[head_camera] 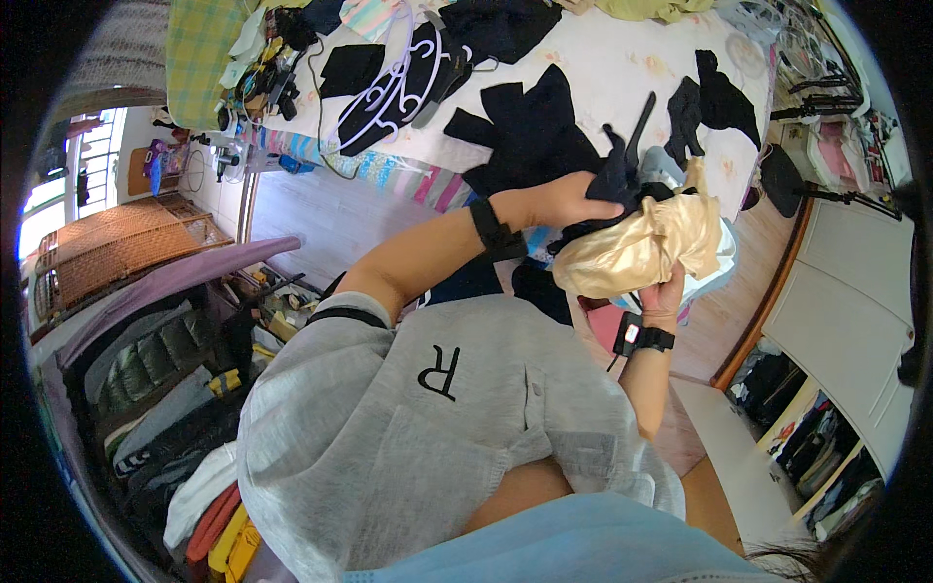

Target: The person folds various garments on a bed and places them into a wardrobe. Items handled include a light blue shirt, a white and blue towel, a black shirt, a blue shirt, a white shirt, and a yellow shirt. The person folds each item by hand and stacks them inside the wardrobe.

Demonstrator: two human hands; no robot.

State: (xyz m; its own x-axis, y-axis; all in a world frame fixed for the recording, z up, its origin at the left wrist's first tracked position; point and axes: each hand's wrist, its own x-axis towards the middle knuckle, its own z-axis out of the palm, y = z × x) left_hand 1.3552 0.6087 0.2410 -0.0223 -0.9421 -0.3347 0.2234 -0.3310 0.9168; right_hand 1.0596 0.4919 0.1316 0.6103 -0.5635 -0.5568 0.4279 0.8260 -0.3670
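Note:
My left hand (557, 200) pinches a dark fabric garment (618, 169) with thin strap-like ends at the near edge of the bed. To its right, my right hand (665, 293) grips a shiny cream-coloured garment (630, 251) from below. The two pieces of fabric touch and overlap. Light blue and white cloth (725, 251) shows beneath and behind the cream piece. On the bed sheet (634, 62), just beyond my hands, lies a spread black garment (539, 120). Smaller black pieces (683, 116) lie farther right. The right fingertips are partly hidden by fabric.
Lilac plastic hangers (397, 87) lie on the bed beside cables and small devices (280, 87). An open wardrobe (816, 444) with clothes stands at right, near a black tripod leg (853, 198). Clothes (160, 350) fill a purple-edged holder at left, before a wicker piece (131, 255).

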